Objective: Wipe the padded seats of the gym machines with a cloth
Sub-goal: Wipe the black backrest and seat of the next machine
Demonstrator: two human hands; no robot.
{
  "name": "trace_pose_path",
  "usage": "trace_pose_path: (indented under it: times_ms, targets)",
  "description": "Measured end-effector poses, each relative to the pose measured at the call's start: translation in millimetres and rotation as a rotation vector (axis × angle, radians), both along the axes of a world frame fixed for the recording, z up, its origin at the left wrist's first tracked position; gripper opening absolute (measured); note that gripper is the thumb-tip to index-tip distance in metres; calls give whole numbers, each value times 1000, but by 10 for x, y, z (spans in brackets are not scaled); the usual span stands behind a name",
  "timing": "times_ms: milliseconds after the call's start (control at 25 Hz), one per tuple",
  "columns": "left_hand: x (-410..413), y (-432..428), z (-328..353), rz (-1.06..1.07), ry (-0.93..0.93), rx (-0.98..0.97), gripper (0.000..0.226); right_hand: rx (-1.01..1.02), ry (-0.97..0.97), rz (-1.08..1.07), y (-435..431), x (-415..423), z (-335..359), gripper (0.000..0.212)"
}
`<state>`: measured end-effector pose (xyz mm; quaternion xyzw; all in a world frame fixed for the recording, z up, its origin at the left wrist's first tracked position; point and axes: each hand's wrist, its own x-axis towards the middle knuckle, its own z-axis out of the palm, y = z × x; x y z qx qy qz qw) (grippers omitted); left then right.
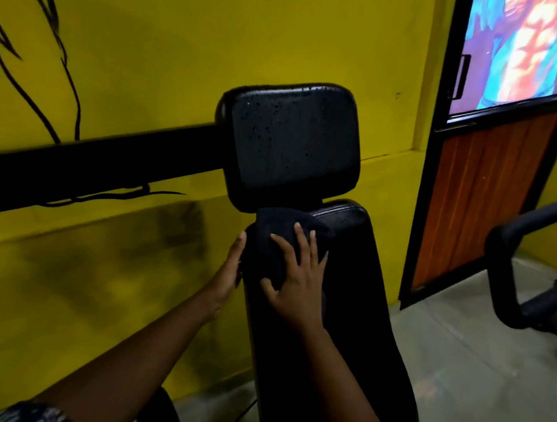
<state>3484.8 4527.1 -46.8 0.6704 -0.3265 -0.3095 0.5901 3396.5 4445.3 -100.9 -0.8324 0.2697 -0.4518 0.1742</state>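
2 hands worked: the right hand (pixel 298 280) lay flat, fingers spread, pressing the cloth (pixel 273 240) onto the top end of the seat pad (pixel 340 300), while the left hand (pixel 230 269), fingers straight, touched its side, probably for steadiness.

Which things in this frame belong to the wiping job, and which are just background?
Job: cloth, long padded seat, upper pad, right hand, left hand.
Background: door, machine handle, yellow wall.
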Motion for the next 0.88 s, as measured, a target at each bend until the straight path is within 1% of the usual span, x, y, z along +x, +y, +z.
trace_pose_path:
  times_ms: [80,120,200,240,280,320,440,480,520,560,600,640,760,840,880]
  targets:
    - [-31,-10,-13,-24,21,-18,44,72,-58,-23,74,71,35,68]
    - [-53,-11,3,-26,31,-26,41,121,-89,-82,107,154,80,68]
    - [-85,-8,39,-5,37,-34,37,174,-110,-296,143,361,183,64]
    - [-86,-5,46,1,37,-37,36,173,-99,-367,162,432,222,61]
    - [-88,3,44,4,33,-33,34,133,-82,-398,192,469,211,59]
    - [-93,12,45,0,22,-28,34,33,-61,-398,214,468,136,59]
    - [-68,34,0,-15,-17,-1,42,-391,33,-259,163,267,-158,61]
    - [-44,27,-22,-10,-23,-3,39,-465,43,-215,22,216,-134,60]
    - [-35,23,-32,-7,-33,-2,39,-485,44,-201,-144,184,-65,58]
    - [-43,20,-23,-5,-35,-6,47,-453,27,-220,-304,161,28,57]
    - [-43,9,-6,-9,-26,-1,64,-395,1,-254,-463,146,124,54]
    - [-52,-1,8,-10,-12,6,74,-344,-18,-277,-612,114,205,51]
    - [-49,-21,1,7,31,-6,57,-232,-90,-334,-751,92,236,46]
    - [-63,-24,-4,12,19,14,56,-66,-195,-379,-568,234,236,44]
    - [-56,-30,-26,20,0,16,54,-40,-232,-382,-426,324,226,45]
